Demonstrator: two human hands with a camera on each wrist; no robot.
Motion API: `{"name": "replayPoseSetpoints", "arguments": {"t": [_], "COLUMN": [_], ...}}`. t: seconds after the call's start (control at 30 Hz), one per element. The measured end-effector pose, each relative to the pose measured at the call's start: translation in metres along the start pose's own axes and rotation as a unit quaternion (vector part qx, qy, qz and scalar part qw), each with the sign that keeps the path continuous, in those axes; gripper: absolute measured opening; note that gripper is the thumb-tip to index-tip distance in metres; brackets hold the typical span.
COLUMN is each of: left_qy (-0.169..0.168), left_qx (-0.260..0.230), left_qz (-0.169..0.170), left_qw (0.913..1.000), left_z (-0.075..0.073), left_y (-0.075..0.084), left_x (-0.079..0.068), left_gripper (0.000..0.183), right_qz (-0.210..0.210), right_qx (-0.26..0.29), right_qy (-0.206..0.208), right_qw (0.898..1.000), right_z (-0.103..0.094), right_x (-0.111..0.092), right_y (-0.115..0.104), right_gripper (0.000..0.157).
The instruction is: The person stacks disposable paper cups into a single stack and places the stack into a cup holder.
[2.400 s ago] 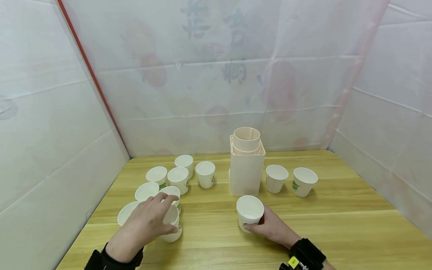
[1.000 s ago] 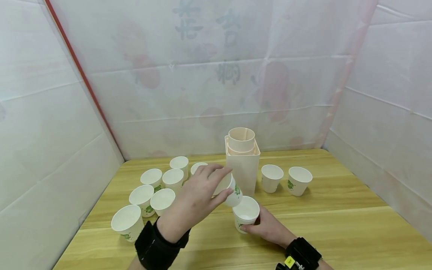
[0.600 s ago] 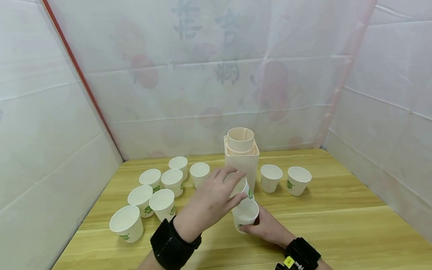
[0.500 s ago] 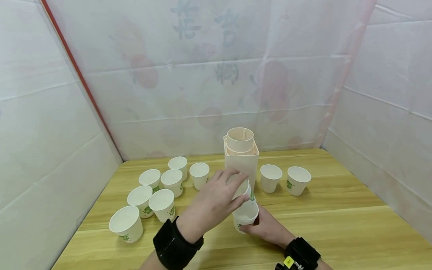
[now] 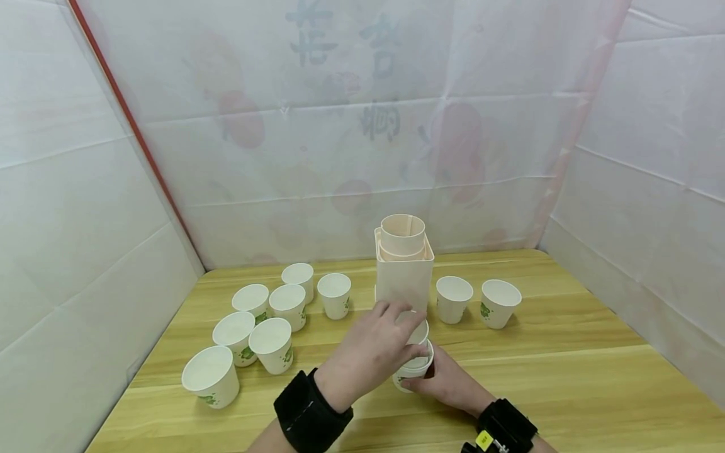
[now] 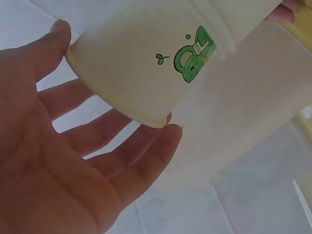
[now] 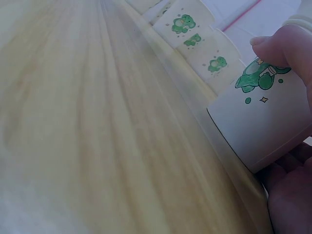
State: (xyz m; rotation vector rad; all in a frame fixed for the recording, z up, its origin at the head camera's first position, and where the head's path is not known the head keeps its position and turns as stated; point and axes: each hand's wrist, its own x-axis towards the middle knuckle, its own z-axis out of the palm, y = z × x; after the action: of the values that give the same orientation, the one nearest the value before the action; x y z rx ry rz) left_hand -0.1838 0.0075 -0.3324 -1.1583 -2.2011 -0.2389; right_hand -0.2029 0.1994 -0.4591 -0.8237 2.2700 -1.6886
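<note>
My left hand (image 5: 376,349) pinches the rim of a white paper cup (image 6: 131,63) with a green cartoon print. Its lower part sits inside the mouth of another paper cup (image 7: 273,112), which my right hand (image 5: 450,380) grips around the side on the table. In the left wrist view the thumb and fingertips meet the rim at opposite sides, with a gap between palm and cup. Seen from the right wrist, the thumb lies across the lower cup's wall. Whether more cups are nested in it is hard to tell.
Several paper cups (image 5: 272,343) stand upright on the left of the wooden table (image 5: 544,390). Two more, including a right-hand cup (image 5: 501,302), stand to the right of a cream square container (image 5: 402,283) holding round tubes. White sheets (image 5: 340,157) hang around the back and sides.
My left hand reached to the left group, took a cup from it, carried it right and lowered it into the cup in my right hand. The right hand kept its hold.
</note>
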Motion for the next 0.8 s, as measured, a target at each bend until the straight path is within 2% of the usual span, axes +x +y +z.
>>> {"name": "replayPoseSetpoints", "arguments": {"t": [0.4,0.5,0.67,0.8], "left_qy": [-0.005,-0.020,-0.058,-0.056], "left_qx": [0.026,0.028,0.019,0.014], "left_qz": [0.021,0.023,0.011,0.009], "left_qw": [0.9994,0.9992,0.9981,0.9983], "left_z": [0.018,0.022,0.028,0.031], "left_y": [0.005,0.006,0.008,0.010], "left_x": [-0.003,-0.004,-0.007,-0.008], "left_gripper": [0.054,0.054,0.051,0.050], "right_qz": [0.006,0.006,0.002,0.006], "right_qx": [-0.017,-0.029,-0.021,-0.019], "right_qy": [0.007,0.010,0.007,0.008], "right_qw": [1.000,0.999,1.000,1.000], "right_z": [-0.001,-0.001,0.000,-0.001], "right_x": [-0.002,-0.002,-0.003,-0.003], "right_y": [0.000,0.003,0.004,0.004], "right_gripper": [0.061,0.060,0.056,0.053]}}
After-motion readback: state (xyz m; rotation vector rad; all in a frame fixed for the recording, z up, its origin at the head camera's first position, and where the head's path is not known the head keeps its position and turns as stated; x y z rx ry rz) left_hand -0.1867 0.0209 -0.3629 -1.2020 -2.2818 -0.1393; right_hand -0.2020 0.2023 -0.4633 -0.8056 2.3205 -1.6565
